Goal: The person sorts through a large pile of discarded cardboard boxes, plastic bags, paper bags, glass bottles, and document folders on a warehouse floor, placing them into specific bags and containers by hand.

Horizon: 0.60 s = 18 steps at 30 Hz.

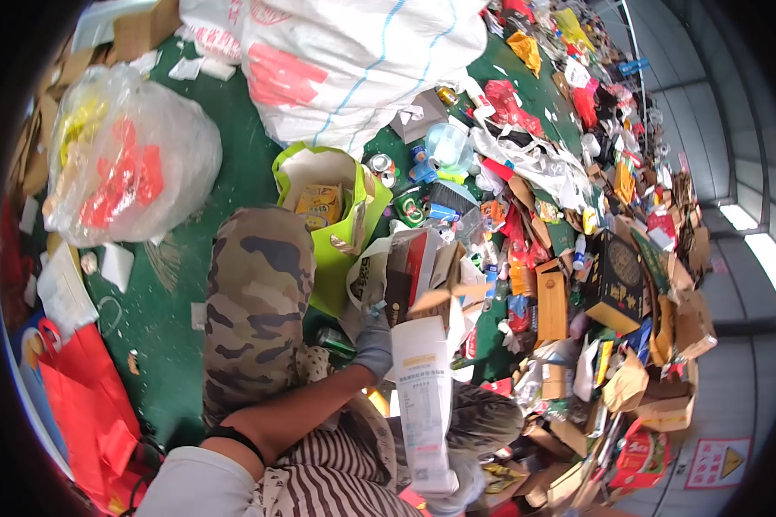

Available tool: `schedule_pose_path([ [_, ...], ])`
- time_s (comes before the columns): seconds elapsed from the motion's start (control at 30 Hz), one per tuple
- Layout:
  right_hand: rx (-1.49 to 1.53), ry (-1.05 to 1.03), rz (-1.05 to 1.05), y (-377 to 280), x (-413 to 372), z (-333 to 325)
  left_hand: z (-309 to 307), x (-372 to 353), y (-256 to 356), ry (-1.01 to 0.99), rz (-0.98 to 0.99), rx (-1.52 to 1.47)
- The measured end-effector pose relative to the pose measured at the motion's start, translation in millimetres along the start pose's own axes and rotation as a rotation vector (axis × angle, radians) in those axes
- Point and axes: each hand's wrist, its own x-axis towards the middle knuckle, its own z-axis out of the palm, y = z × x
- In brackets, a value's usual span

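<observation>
My left hand (374, 346), in a grey glove, is closed on the lower edge of a white printed bag (364, 277). Flattened boxes (414, 267) stick out of that bag. Low in the view, my gloved right hand (467, 484) is wrapped round the lower end of a long white carton (421, 388) with printed text. The carton lies across in front of my knee. Just beyond my hands stands a lime-green bag (332, 258), open at the top, with a yellow box (321, 203) inside. A dark green can (336, 342) lies beside my left hand.
A large white woven sack (362, 69) lies ahead. At the left are a clear plastic bag (134, 164) and a red bag (86, 405) on the green surface (177, 302). Mixed cans, bottles, cardboard and a black box (615, 280) are heaped to the right.
</observation>
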Motion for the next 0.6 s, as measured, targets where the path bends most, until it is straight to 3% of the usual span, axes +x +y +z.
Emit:
schedule_pose_path([
  [0.07,0.242,0.242,0.424,-12,26,15,6,2,-9,0.208,0.383,0.691],
  [0.1,0.368,0.365,0.646,-17,39,20,6,1,-11,0.258,0.496,0.862],
  [0.17,0.688,0.268,0.907,27,40,5,8,-2,-14,0.359,0.73,1.048],
  [0.27,0.338,0.215,0.848,47,99,-5,14,-5,-16,0.423,1.015,1.095],
  [0.33,0.24,0.169,0.694,52,140,-12,10,-2,-21,0.342,0.896,1.03],
  [0.4,0.243,0.109,0.747,75,158,-18,9,-7,-20,0.217,0.702,0.841],
  [0.43,0.214,0.098,0.756,88,168,-19,8,-6,-21,0.213,0.73,0.848],
  [0.5,0.444,0.077,0.777,90,184,-15,7,-5,-22,0.206,0.786,0.862],
  [0.53,0.219,-0.003,0.681,84,184,-9,9,-7,-23,0.277,0.909,0.954],
  [0.6,-0.079,-0.163,0.496,59,177,9,3,3,-39,0.228,0.802,0.881],
])
